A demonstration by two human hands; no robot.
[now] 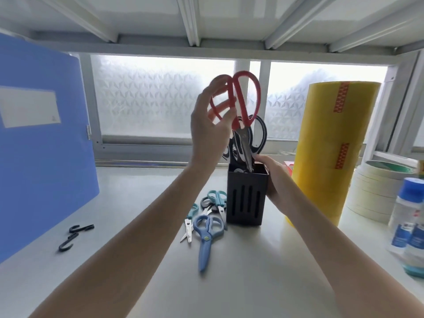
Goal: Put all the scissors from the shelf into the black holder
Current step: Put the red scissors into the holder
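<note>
The black holder [246,198] stands upright on the white shelf [128,198], with black-handled scissors [259,131] standing in it. My left hand [211,127] grips the red-handled scissors [245,99] by one handle loop, blades pointing down into the holder's mouth. My right hand [275,180] clasps the holder's right side. On the shelf just left of the holder lie blue scissors [207,235], teal scissors [216,201], grey-handled scissors [206,203] and another teal pair [190,216], overlapping in a small pile.
A blue folder [43,138] stands at the left. Two black hooks [73,237] lie near it. A tall yellow tape roll [330,152], stacked white tape rolls [376,191] and blue-capped bottles [408,216] crowd the right side. A frosted window runs behind.
</note>
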